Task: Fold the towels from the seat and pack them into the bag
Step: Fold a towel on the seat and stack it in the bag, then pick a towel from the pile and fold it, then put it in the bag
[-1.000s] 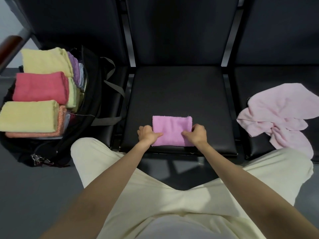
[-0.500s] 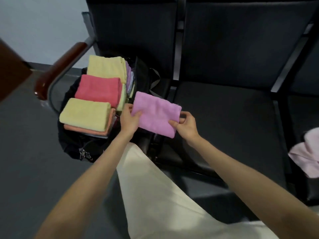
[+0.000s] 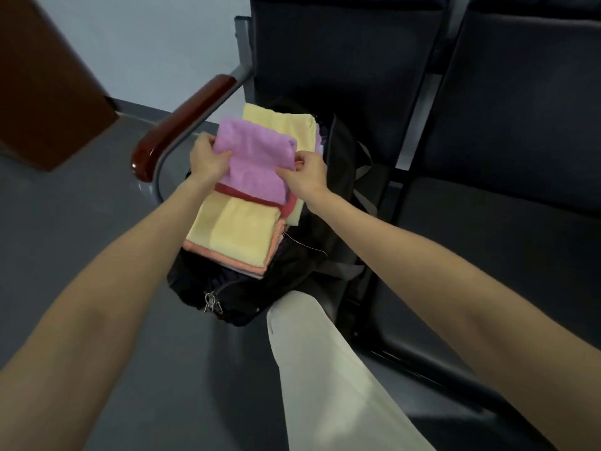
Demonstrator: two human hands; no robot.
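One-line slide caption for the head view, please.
Both hands, left hand and right hand, hold a folded purple towel over the towels stacked in the open black bag.

Both arms stretched forward and slightly leftward, forearms bare, converging toward the middle. Left hand [image 3: 208,159] knuckles up, thumb on top, fingers curled under the left edge of the folded purple towel [image 3: 257,164] — a firm grip. Right hand [image 3: 305,175] opposite, fingers bent, pinching the towel's right edge between thumb and fingertips. Wrists near level, hands close together. One pale trouser leg [image 3: 328,379] below.
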